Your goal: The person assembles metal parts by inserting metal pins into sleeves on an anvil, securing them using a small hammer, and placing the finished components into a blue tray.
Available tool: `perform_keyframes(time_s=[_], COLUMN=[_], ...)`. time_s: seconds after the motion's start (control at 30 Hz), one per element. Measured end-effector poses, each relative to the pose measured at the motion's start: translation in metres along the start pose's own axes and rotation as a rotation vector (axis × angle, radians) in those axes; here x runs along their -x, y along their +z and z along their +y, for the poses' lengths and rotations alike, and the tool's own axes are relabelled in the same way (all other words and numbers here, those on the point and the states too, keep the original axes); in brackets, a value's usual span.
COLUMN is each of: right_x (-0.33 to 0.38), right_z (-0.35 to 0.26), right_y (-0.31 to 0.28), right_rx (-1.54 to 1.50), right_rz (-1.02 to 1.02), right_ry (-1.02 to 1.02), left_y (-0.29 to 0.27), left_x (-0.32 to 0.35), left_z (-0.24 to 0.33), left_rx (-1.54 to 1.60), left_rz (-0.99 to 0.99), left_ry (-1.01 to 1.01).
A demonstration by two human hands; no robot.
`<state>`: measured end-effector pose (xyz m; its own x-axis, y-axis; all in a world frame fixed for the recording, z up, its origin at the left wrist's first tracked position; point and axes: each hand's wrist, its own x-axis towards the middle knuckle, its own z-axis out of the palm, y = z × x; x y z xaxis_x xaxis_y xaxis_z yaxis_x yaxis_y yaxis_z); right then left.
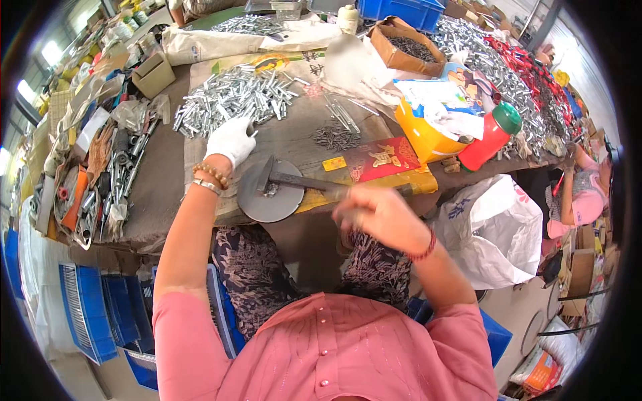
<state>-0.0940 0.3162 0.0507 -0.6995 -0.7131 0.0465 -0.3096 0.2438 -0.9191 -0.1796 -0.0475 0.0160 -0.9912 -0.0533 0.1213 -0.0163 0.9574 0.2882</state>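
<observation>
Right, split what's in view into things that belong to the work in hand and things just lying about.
Seemingly in use: hammer, round metal plate, silver metal pieces, small dark pieces.
Probably just lying about: red envelope, red bottle, yellow box, white bag.

The white-gloved left grip [231, 142] lay beside heaped metal rods [234, 95]; the bare right grip [376, 217], blurred, was at the handle end of a hammer [301, 180] lying over a grey disc [262, 208].

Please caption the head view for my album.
Gloved left hand at heaped metal pieces, bare right hand blurred near a hammer.
</observation>
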Motion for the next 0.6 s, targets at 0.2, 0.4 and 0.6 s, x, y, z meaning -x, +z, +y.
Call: perform_keyframes(time_s=[0.2,0.4,0.6], right_x=[-0.106,-0.171,-0.173], right_z=[0.074,0.117,0.108], right_y=[-0.071,-0.095,-0.092], right_rx=[0.772,1.074,1.134], right_rz=[0.633,0.548,0.426], right_ry=[-0.134,0.011,0.026], left_y=[-0.009,-0.044,-0.029], left_x=[0.026,0.098,0.166], left_z=[0.003,0.024,0.036], left_rx=[0.255,1.123,1.258], left_rz=[0.128,0.026,-0.064], left_ry=[-0.017,-0.206,-0.303])
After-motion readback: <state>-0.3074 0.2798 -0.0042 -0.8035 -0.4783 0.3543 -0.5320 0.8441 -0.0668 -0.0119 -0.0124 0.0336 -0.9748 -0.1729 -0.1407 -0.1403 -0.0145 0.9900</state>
